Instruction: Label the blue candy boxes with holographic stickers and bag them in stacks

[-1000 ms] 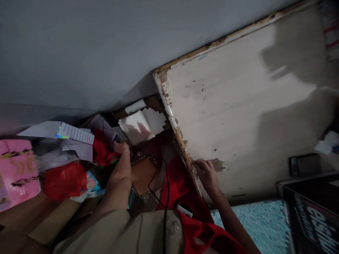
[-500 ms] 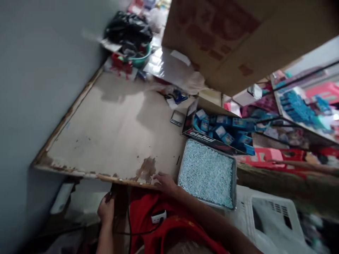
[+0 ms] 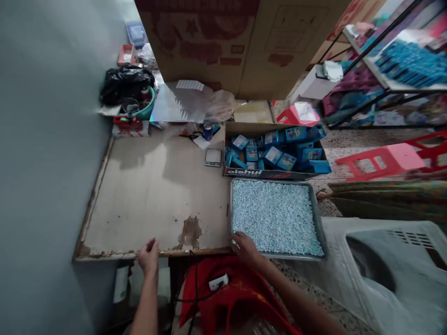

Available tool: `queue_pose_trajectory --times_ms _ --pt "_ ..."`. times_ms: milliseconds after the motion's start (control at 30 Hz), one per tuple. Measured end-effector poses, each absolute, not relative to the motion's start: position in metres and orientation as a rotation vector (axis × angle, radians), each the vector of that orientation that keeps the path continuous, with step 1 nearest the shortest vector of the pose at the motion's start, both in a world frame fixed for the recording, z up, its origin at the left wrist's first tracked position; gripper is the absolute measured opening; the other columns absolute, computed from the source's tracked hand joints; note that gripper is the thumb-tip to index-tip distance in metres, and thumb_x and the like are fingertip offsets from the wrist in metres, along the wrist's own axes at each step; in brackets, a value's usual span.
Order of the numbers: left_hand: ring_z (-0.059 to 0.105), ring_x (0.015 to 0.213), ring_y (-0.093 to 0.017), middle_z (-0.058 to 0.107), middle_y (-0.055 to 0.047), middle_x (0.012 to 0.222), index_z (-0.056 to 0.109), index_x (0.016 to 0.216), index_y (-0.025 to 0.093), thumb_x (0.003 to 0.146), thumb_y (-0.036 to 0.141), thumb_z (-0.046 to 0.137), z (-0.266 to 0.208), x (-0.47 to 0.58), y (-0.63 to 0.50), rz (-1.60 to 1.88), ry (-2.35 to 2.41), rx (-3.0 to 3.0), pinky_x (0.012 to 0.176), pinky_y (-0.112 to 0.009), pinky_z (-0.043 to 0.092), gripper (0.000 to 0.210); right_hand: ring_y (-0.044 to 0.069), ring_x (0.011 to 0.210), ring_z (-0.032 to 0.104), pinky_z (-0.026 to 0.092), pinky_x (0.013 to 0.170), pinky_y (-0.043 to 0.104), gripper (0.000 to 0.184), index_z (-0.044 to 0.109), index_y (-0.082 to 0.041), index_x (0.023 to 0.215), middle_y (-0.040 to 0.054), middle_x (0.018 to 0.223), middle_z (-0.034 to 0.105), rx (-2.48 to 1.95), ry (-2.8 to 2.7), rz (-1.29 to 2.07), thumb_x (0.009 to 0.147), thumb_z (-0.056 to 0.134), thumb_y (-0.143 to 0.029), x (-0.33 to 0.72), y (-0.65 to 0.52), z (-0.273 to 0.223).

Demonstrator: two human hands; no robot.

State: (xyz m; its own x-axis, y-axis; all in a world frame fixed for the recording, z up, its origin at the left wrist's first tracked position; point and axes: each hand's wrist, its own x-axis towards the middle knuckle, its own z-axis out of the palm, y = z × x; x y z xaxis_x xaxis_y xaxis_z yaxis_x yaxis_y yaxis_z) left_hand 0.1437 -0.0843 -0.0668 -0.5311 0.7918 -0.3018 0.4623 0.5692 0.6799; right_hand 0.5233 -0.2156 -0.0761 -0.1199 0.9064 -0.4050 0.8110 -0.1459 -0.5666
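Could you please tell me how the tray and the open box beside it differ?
The tray is plain grey; the box is dark and printed in front. The tray holds small pale-blue pieces spread level; the box holds bright blue packs, jumbled. Both are open-topped.

Speckled pale-blue granules [image 3: 275, 216], grey tray [image 3: 319, 228], brown-stained cream tabletop [image 3: 146, 186], blue packets [image 3: 274, 151], red cloth [image 3: 199, 284]
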Motion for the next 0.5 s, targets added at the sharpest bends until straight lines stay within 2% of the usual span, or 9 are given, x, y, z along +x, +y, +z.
queue_pose_trajectory --times_ms 133,233,400,500 --pt "0.078 0.101 -0.029 0.081 -0.014 0.101 0.075 0.095 0.016 0.069 0.041 0.07 -0.068 0.172 -0.037 0.667 1.941 1.076 0.099 -0.043 0.061 0.037 0.026 0.11 0.066 0.05 0.103 0.038 0.026 0.075 -0.021 0.115 0.0115 0.114 0.072 -2.095 -1.848 1.065 0.095 0.06 -0.013 0.528 -0.204 -0.079" --pt "0.076 0.105 -0.03 0.08 -0.014 0.107 0.075 0.104 0.015 0.07 0.046 0.072 -0.064 0.187 0.016 0.611 1.762 1.173 0.103 -0.044 0.059 0.046 0.027 0.119 0.063 0.05 0.108 0.042 0.029 0.072 -0.023 0.12 0.0122 0.125 0.069 -2.219 -1.632 0.899 0.094 0.063 -0.014 0.528 -0.198 -0.077" --pt "0.075 0.104 -0.03 0.08 -0.013 0.108 0.076 0.106 0.015 0.072 0.049 0.071 -0.042 0.25 0.12 0.525 1.559 1.419 0.106 -0.047 0.057 0.048 0.033 0.136 0.055 0.048 0.115 0.049 0.052 0.061 -0.022 0.14 0.017 0.146 0.056 -2.425 -1.186 0.624 0.088 0.069 -0.016 0.526 -0.21 -0.083" --pt "0.075 0.101 -0.028 0.08 -0.011 0.106 0.076 0.105 0.016 0.076 0.048 0.07 -0.021 0.311 0.158 0.564 1.422 1.638 0.104 -0.045 0.058 0.043 0.033 0.144 0.05 0.047 0.118 0.052 0.065 0.052 -0.023 0.148 0.0171 0.151 0.051 -2.457 -0.997 0.53 0.086 0.07 -0.019 0.542 -0.226 -0.091"
